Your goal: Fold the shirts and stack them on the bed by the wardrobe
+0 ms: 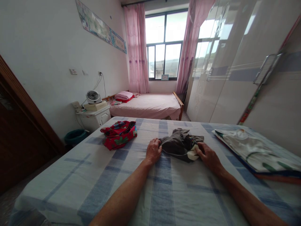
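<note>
A crumpled dark grey garment [175, 145] lies on the bed in front of me, with a pale cream patch near its right end. At its left edge, the curled fingers of my left hand [154, 150] grip the cloth. My right hand [208, 157] pinches the right end, thumb and fingers closed at the cream patch. The garment's exact kind is hard to make out in its bunched state. To the left sits a folded red cloth item [119, 135] with a floral print, apart from both hands.
Flat stacked clothes [254, 150] lie on the right of the blue-and-white checked bedsheet [98, 175]. Beyond are a second bed [150, 105], a nightstand [101, 117] bearing a fan [93, 96], and a bin [75, 137]. A glossy wardrobe [225, 94] lines the right side.
</note>
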{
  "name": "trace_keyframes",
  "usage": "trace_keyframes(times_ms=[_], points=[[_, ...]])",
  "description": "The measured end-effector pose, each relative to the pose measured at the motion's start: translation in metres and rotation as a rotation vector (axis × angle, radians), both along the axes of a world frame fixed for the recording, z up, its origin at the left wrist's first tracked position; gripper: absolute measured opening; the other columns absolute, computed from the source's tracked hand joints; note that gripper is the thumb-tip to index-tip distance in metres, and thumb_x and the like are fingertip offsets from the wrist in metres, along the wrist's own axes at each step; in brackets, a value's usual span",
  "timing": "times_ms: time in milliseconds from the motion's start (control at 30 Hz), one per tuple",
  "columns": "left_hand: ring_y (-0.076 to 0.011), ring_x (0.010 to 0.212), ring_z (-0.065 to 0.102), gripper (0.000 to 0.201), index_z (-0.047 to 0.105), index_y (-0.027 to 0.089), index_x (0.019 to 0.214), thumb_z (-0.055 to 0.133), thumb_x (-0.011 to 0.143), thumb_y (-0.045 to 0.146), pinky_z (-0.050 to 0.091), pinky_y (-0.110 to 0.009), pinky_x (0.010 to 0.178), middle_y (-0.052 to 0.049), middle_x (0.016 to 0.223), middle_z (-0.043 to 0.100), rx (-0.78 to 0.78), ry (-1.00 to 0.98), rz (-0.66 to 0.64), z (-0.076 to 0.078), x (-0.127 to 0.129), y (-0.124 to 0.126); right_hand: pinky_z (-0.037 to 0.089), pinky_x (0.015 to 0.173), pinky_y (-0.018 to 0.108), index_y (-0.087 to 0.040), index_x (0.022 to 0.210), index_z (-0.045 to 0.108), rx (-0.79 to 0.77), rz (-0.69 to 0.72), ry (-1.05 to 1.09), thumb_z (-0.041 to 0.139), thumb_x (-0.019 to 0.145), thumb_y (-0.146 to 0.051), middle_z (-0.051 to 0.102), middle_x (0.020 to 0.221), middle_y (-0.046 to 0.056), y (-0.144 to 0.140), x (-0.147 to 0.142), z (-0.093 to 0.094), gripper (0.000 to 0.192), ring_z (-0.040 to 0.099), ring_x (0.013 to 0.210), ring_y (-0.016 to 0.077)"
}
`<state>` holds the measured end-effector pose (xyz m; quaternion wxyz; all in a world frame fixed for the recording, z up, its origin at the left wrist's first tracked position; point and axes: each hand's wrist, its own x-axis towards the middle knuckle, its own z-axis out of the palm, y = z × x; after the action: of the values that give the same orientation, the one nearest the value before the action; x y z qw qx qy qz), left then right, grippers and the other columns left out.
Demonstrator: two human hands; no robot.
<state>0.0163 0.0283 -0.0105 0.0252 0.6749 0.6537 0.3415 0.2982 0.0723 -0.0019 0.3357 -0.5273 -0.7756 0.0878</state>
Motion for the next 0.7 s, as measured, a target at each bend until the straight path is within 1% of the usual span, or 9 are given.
trace_keyframes(times_ms=[100, 167, 267, 333, 400, 467, 567, 633, 700], points=[[-0.0249, 0.118, 0.044, 0.039, 0.053, 0.015, 0.117, 0.054, 0.079, 0.022, 0.034, -0.039, 0.101, -0.014, 0.124, 0.052, -0.031, -0.027, -0.019, 0.000, 0.001, 0.000, 0.047, 0.086, 0.033, -0.018, 0.131, 0.038, 0.091, -0.058, 0.097, 0.036, 0.083, -0.023, 0.049, 0.127, 0.012, 0.000, -0.001, -0.002, 0.049, 0.061, 0.093, 0.0185], [-0.0253, 0.113, 0.048, 0.039, 0.055, 0.016, 0.115, 0.056, 0.076, 0.021, 0.035, -0.040, 0.099, -0.013, 0.116, 0.056, -0.021, -0.095, -0.020, 0.000, 0.001, 0.000, 0.044, 0.093, 0.033, -0.021, 0.133, 0.037, 0.130, -0.023, 0.063, 0.033, 0.079, -0.012, 0.039, 0.137, 0.010, 0.000, 0.000, -0.004, 0.055, 0.056, 0.106, 0.0186], [-0.0244, 0.103, 0.053, 0.023, 0.063, 0.018, 0.095, 0.057, 0.073, 0.016, 0.039, -0.039, 0.094, -0.009, 0.098, 0.061, 0.026, -0.195, -0.018, 0.000, 0.001, 0.002, 0.041, 0.098, 0.035, -0.023, 0.120, 0.050, 0.115, 0.056, -0.050, 0.035, 0.079, -0.011, 0.035, 0.142, 0.006, 0.001, 0.002, -0.007, 0.046, 0.047, 0.120, 0.0210], [-0.0225, 0.096, 0.055, 0.013, 0.063, 0.019, 0.082, 0.056, 0.072, 0.014, 0.042, -0.038, 0.091, -0.007, 0.088, 0.061, 0.056, -0.242, -0.030, 0.001, 0.000, 0.003, 0.043, 0.095, 0.036, -0.023, 0.107, 0.056, 0.088, 0.055, -0.078, 0.037, 0.082, -0.018, 0.039, 0.139, 0.007, 0.004, 0.005, -0.009, 0.032, 0.051, 0.116, 0.0220], [-0.0192, 0.089, 0.057, 0.010, 0.061, 0.019, 0.079, 0.053, 0.075, 0.014, 0.047, -0.034, 0.084, -0.005, 0.085, 0.061, 0.091, -0.312, -0.039, 0.006, 0.000, 0.003, 0.044, 0.092, 0.037, -0.022, 0.099, 0.056, 0.097, 0.029, -0.056, 0.038, 0.083, -0.023, 0.044, 0.136, 0.007, 0.006, 0.008, -0.008, 0.024, 0.055, 0.110, 0.0221], [-0.0156, 0.079, 0.059, 0.011, 0.057, 0.018, 0.084, 0.046, 0.082, 0.019, 0.051, -0.030, 0.073, -0.003, 0.080, 0.060, 0.129, -0.392, -0.044, 0.016, -0.003, 0.001, 0.045, 0.089, 0.036, -0.021, 0.099, 0.053, 0.139, -0.002, -0.001, 0.038, 0.083, -0.026, 0.048, 0.131, 0.009, 0.007, 0.010, -0.005, 0.022, 0.056, 0.108, 0.0225], [-0.0122, 0.066, 0.060, 0.016, 0.050, 0.017, 0.092, 0.039, 0.087, 0.028, 0.053, -0.026, 0.061, -0.001, 0.076, 0.058, 0.289, -0.706, -0.040, 0.042, -0.012, -0.007, 0.047, 0.081, 0.036, -0.021, 0.101, 0.047, 0.177, -0.049, 0.088, 0.038, 0.084, -0.030, 0.054, 0.125, 0.011, 0.005, 0.012, 0.002, 0.021, 0.061, 0.095, 0.0220], [-0.0112, 0.066, 0.059, 0.017, 0.047, 0.018, 0.093, 0.043, 0.086, 0.032, 0.053, -0.025, 0.058, 0.000, 0.081, 0.056, 0.455, -0.939, 0.001, 0.058, -0.019, -0.014, 0.048, 0.076, 0.035, -0.021, 0.100, 0.046, 0.130, -0.026, 0.098, 0.038, 0.084, -0.030, 0.059, 0.118, 0.010, 0.002, 0.010, 0.003, 0.020, 0.063, 0.083, 0.0200], [-0.0109, 0.068, 0.057, 0.017, 0.047, 0.018, 0.092, 0.046, 0.083, 0.032, 0.053, -0.024, 0.059, 0.000, 0.084, 0.055, 0.552, -1.021, 0.067, 0.068, -0.024, -0.020, 0.048, 0.074, 0.033, -0.021, 0.106, 0.046, 0.068, 0.022, 0.048, 0.039, 0.083, -0.027, 0.063, 0.112, 0.009, -0.001, 0.008, -0.001, 0.025, 0.063, 0.079, 0.0187]])
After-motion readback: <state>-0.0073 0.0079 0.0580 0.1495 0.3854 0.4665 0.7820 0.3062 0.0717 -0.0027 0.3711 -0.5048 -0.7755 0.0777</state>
